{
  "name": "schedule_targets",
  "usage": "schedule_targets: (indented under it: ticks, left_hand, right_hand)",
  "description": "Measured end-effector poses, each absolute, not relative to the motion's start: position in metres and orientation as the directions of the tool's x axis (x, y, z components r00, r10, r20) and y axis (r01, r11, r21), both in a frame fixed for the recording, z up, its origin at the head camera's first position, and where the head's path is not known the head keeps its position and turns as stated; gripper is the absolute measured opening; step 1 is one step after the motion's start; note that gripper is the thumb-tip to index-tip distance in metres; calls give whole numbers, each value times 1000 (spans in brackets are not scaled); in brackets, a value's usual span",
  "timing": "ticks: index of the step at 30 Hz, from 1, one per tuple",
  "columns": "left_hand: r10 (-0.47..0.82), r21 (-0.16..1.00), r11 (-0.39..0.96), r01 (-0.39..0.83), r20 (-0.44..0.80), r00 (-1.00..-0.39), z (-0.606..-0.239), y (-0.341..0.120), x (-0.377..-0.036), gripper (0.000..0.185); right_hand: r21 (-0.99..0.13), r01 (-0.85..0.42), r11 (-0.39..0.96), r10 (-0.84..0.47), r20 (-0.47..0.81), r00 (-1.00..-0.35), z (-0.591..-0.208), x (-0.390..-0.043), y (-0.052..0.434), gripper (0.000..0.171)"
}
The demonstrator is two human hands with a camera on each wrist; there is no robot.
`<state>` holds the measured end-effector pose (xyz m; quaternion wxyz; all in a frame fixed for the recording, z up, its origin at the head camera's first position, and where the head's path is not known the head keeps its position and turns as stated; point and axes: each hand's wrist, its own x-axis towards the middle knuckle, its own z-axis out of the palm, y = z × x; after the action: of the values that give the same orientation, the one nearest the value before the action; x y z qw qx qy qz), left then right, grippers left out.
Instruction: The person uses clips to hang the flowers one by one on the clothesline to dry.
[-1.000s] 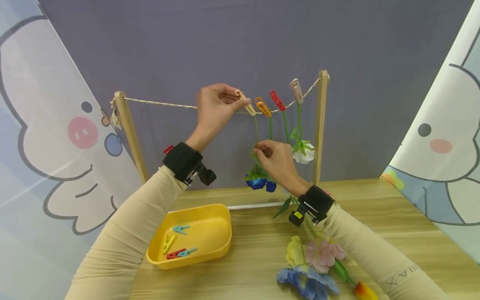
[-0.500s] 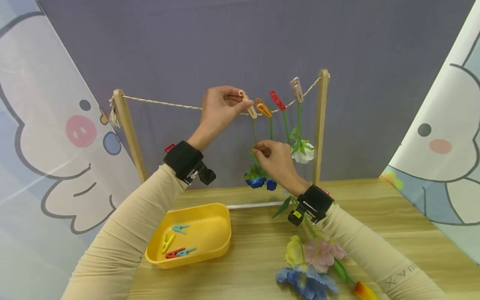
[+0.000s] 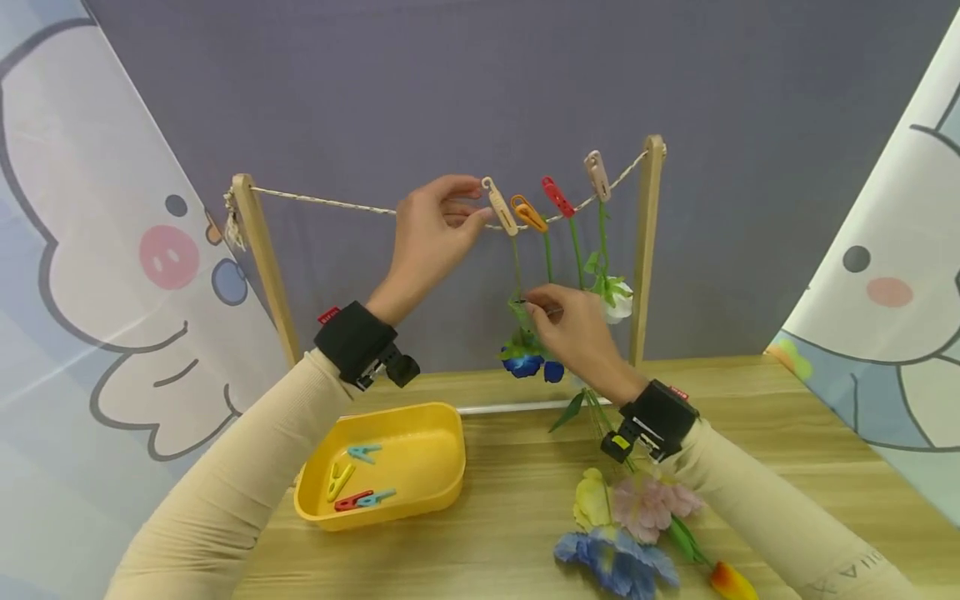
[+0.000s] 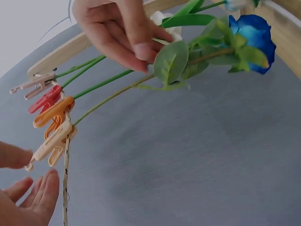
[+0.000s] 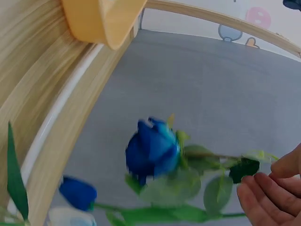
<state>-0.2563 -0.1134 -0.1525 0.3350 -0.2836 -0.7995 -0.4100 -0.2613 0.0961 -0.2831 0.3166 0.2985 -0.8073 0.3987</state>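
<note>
A cream clothespin (image 3: 501, 207) grips the rope (image 3: 322, 200) and the stem of a blue artificial rose (image 3: 522, 365), which hangs head down. Beside this clothespin is my left hand (image 3: 435, 229), its thumb and fingers spread apart around the pin's upper end, as the left wrist view shows. My right hand (image 3: 573, 325) is by the rose's stem and leaves, fingers loosely bent; a dark green leaf (image 5: 244, 170) is close to its fingertips. Orange (image 3: 529, 214), red (image 3: 558, 197) and pale pink (image 3: 597, 175) clothespins hold more stems to the right, one with a white flower (image 3: 617, 300).
Wooden posts (image 3: 648, 250) carry the rope. A yellow tray (image 3: 450, 492) on the table holds several clothespins. Loose artificial flowers lie at front right: yellow (image 3: 592, 500), pink (image 3: 651, 504), blue (image 3: 617, 562) and an orange tulip (image 3: 731, 581). A white bar (image 3: 495, 409) runs along the stand's base.
My left fingers have let go of the cream clothespin and spread slightly to its left. My right hand has shifted a little right, off the rose's stem.
</note>
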Motion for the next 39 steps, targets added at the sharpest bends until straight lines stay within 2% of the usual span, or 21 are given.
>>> schedule_targets:
  ticks: [5,9,15,23,31,35,39]
  left_hand:
    - [143,419,526,740,814,-563,-170,-129,-240,28]
    - [165,404,535,742,811,-561,-198,-149,-227,24]
    - [208,422,601,679,738,-642,-246,-184,-211,14]
    - [243,464,715,523,537,-808,-305,-225,-197,10]
    - [350,446,751,487,357,-866,-365,-248,-191,10]
    - [404,384,786,485,276,-872,-380,-258,-186,10]
    - [403,325,828,457,224,-888,-388,-269,-183,21]
  right_hand:
    - [-361,-753,551,-223,805,-550,-285,-248,110,12]
    - [-329,-743,583,-248,799,-548,-291,-237,122,7]
    - [-339,-719,606,-305,736,-604,-310,-221,140,5]
    - [-371,-646,667,-349,611,-711,-350,-217,155,12]
    - [-386,-593,707,-356,530,-770,-382,-219,173,18]
    - [-394,-537,746,-348,456,-819,-389,-219,182,19]
    - [-380,-475,793,-340,370,-864,-396,-217,189,22]
